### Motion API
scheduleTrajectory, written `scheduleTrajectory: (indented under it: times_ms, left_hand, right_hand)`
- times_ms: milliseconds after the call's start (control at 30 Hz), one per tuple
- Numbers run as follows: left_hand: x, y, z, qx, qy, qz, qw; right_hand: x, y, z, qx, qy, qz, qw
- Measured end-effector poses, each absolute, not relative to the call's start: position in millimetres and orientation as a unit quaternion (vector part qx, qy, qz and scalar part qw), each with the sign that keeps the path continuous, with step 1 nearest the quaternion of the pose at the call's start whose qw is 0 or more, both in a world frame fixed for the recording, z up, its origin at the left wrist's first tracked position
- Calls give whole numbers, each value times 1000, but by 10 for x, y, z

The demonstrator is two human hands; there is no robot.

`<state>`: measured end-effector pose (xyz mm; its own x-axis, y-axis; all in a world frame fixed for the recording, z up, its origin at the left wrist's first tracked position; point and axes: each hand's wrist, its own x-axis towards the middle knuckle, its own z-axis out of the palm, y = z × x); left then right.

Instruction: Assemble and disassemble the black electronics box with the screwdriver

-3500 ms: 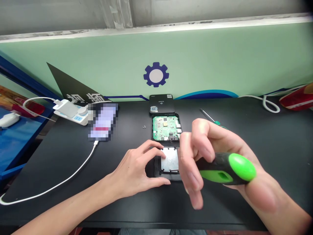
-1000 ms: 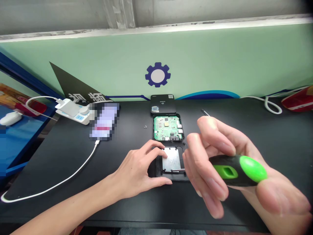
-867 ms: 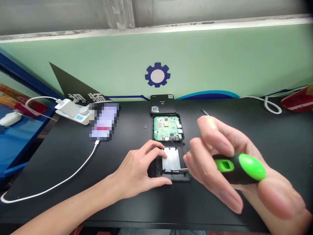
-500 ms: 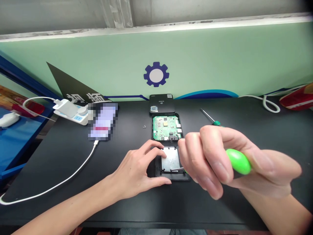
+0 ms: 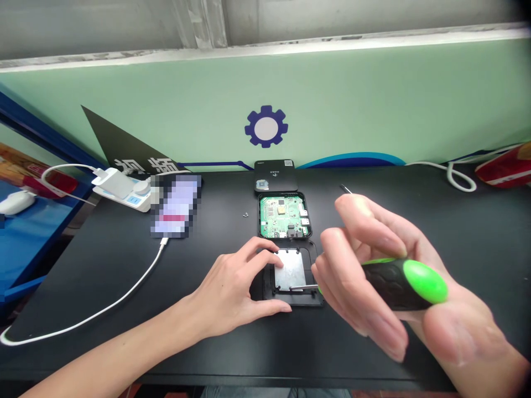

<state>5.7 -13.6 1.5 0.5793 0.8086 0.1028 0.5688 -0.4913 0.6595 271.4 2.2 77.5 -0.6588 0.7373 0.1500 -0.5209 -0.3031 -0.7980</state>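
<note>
My right hand (image 5: pixel 373 276) is wrapped around the black and bright green handle of a screwdriver (image 5: pixel 394 283), with its index finger raised along the top. The thin shaft reaches left, its tip at the near edge of a silver metal plate (image 5: pixel 290 268). That plate lies in a flat black plastic cover (image 5: pixel 298 298). My left hand (image 5: pixel 236 287) grips the cover from the left, fingertips on the plate and thumb along the near side. Beyond it, an open black case (image 5: pixel 309 228) holds a green circuit board (image 5: pixel 271 218).
A black box lid (image 5: pixel 276 176) leans behind the case. Several tiny screws (image 5: pixel 245 214) lie left of it. A second screwdriver (image 5: pixel 345 189) is mostly hidden by my right hand. At left are a phone (image 5: pixel 178 204), its white cable (image 5: pixel 136 296) and a power strip (image 5: pixel 120 190).
My right hand has rolled around the handle, its fingers loosening and the index finger lifting, so more of the handle shows. The tip and my left hand stay in place.
</note>
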Motion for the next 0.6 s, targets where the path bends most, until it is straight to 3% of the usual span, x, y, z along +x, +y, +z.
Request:
scheduleTrajectory:
  times_ms: [233, 600]
  left_hand:
    - [57, -139, 28, 836, 409, 206, 301]
    - [54, -144, 0, 836, 412, 207, 297]
  right_hand:
    - [2844, 99, 784, -101, -459, 801, 371]
    - [2704, 125, 754, -89, -481, 770, 410]
